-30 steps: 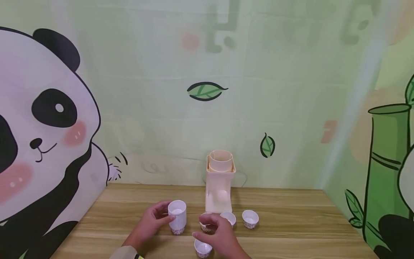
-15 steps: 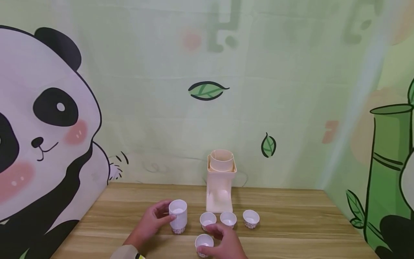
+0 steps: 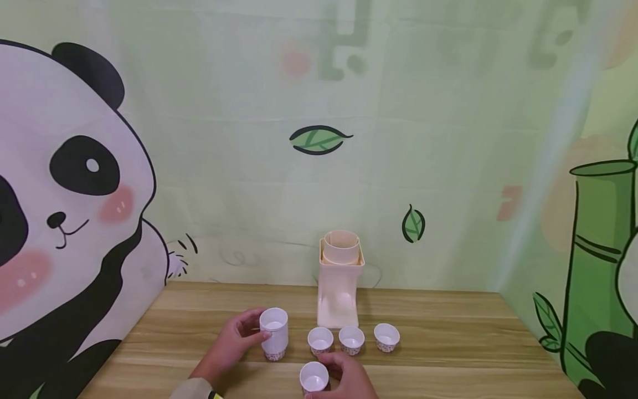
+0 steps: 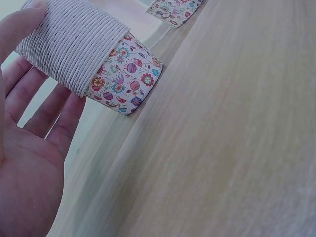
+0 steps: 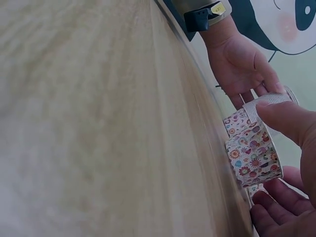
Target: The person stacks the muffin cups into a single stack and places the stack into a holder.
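Observation:
My left hand (image 3: 233, 342) grips a tall stack of paper baking cups (image 3: 274, 335) from the left, thumb in front and fingers behind. In the left wrist view, the stack (image 4: 76, 47) shows ridged white rims above one flowered wall. A single baking cup (image 3: 314, 377) stands upright at the front of the table, its base partly out of the head view. My right hand (image 3: 349, 379) holds this cup from the right, with thumb and fingers on opposite sides. In the right wrist view the flowered cup (image 5: 254, 155) lies between thumb and fingers.
Behind the front cup, three baking cups stand in a row: a left one (image 3: 320, 339), a middle one (image 3: 351, 339) and a right one (image 3: 386, 337). A pink holder (image 3: 339, 293) with a round insert (image 3: 341, 247) stands against the panda-printed backdrop on the wooden table (image 3: 448, 343).
My right hand has come down from above the cups toward the front one, its thumb and fingers closing around it. The left hand and its stack have stayed in place.

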The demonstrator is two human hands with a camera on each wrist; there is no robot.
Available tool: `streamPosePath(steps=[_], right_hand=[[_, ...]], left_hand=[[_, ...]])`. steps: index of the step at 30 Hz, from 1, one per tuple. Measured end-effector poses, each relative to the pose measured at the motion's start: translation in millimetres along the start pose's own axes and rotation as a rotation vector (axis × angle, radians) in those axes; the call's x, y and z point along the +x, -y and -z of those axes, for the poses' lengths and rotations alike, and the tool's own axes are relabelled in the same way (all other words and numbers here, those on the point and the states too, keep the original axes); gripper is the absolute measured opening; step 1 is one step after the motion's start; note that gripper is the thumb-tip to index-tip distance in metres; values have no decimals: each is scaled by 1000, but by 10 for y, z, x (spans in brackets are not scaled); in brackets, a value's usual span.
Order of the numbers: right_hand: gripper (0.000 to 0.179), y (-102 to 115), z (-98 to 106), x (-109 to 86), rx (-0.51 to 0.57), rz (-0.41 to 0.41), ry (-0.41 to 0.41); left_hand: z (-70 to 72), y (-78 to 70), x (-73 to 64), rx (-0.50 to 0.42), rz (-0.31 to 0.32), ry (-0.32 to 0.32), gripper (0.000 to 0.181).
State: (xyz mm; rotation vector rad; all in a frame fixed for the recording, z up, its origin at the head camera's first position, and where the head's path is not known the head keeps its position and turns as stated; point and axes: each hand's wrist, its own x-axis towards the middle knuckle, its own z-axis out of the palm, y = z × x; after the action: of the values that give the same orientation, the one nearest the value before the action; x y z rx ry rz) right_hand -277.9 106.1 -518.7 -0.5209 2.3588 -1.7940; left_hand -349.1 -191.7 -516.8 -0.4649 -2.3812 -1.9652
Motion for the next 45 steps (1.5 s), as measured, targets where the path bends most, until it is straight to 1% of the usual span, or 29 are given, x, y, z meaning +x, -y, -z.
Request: streamPosePath(steps=[9,15,20,24,28,30,34,41,45], right_hand=[[71,-39,-14,22,-43,40,18],[70,-27,-22,37,-102,27,8],[66,-3,-34,40,-133,4,-14],[64,9,-38,43,-107,-19,-18],[63,24,-37,46,-44,-60,-16],[65,30,-37,46,-16,-67,-16],[65,38,-26,43,8,-40,-14],[59,81,1,72,-58,55,-51],[60,134,-7,99,-4,75,-68]], left_hand=[[-3,-17,-15,4,4,-3,58],[0,-37,-23,2,-14,10,58],[0,-23,-9,-2,-2,1,58],[0,-14,-1,0,-5,1,58],[3,-26,-5,-3,2,2,58],[4,-33,-11,-5,0,4,58],[3,-40,-19,-3,-14,6,58],[-3,-41,-17,-3,-7,2,58],[-1,-28,-12,5,-21,4,57]])
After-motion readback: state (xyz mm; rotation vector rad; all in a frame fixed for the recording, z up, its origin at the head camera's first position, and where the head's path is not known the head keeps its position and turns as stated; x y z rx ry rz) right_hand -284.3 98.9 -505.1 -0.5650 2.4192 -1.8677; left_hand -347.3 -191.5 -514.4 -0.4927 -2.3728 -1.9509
